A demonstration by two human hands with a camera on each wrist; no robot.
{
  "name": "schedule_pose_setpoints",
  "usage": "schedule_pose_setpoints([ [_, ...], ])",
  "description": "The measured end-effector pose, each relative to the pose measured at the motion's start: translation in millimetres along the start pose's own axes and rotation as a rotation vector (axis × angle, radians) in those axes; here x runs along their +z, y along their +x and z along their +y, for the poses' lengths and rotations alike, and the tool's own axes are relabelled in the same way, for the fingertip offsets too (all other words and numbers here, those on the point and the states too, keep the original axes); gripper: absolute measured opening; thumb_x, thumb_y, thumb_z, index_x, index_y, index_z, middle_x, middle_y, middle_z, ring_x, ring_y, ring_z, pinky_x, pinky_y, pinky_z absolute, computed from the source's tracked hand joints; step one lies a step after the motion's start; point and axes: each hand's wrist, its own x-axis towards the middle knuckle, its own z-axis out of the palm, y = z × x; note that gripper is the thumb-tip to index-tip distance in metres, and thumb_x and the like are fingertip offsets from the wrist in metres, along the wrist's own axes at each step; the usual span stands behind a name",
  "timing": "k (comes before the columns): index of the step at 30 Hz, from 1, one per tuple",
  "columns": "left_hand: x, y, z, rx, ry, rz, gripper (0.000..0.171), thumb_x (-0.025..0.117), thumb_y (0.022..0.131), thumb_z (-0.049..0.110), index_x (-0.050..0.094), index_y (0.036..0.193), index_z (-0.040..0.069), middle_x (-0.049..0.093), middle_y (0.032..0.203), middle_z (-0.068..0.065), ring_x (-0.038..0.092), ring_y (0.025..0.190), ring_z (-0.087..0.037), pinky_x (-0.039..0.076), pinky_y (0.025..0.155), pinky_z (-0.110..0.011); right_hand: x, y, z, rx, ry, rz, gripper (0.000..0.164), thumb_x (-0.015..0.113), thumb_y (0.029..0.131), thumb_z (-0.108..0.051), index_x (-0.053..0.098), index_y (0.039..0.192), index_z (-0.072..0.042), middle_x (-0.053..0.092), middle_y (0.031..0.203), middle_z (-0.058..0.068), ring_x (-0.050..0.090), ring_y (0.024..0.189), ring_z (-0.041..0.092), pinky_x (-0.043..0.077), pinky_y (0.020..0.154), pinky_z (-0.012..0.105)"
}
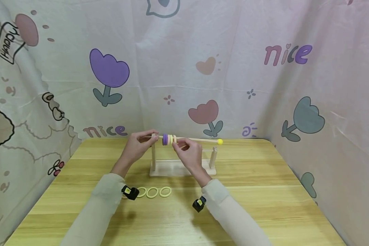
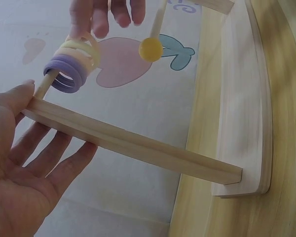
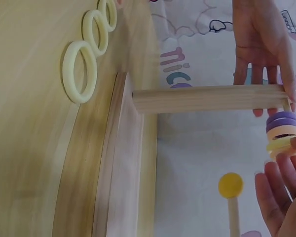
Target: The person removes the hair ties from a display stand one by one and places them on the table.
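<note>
My left hand (image 1: 136,146) holds the top of the left post (image 2: 133,145) of a wooden stand, thumb on one side and fingers behind. From that post's top a thin rod (image 1: 200,139) runs right to a yellow ball (image 1: 219,141). Purple rings (image 2: 64,74) sit on the rod nearest the post, with pale yellow and peach rings beside them. My right hand (image 1: 189,153) pinches a pale yellow ring (image 3: 280,143) on the rod between thumb and fingers. A second yellow ball (image 3: 230,185) on its own rod shows close to this hand in the right wrist view.
Several pale yellow rings (image 1: 165,191) lie in a row on the wooden table (image 1: 264,191), in front of the stand's base (image 1: 169,168). The shorter right post (image 1: 213,158) rises beyond my right hand. A patterned cloth (image 1: 172,68) hangs behind.
</note>
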Motion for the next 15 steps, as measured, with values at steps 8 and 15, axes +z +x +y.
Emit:
schedule_pose_setpoints([
  [8,1.7,-1.1,-0.4,-0.009,-0.007,0.007,0.036,0.071,0.099,0.035,0.073,0.127,0.012,0.072,0.129,-0.012,0.073,0.111,-0.030,0.059,0.079,-0.019,-4,-3,7,0.027,0.189,-0.082,0.010,0.075,0.092,-0.006,0.076,0.094,0.004,0.076,0.079,0.020,0.068,0.057,0.019,0.055,0.053,0.019],
  [15,2.1,-1.3,-0.1,-0.012,-0.002,0.021,0.039,0.071,0.099,0.035,0.072,0.128,0.009,0.072,0.130,-0.013,0.071,0.113,-0.032,0.058,0.079,-0.018,-11,-14,13,0.063,0.254,-0.184,0.009,0.069,0.096,0.000,0.069,0.096,0.009,0.072,0.078,0.029,0.068,0.059,0.038,0.060,0.054,0.030],
])
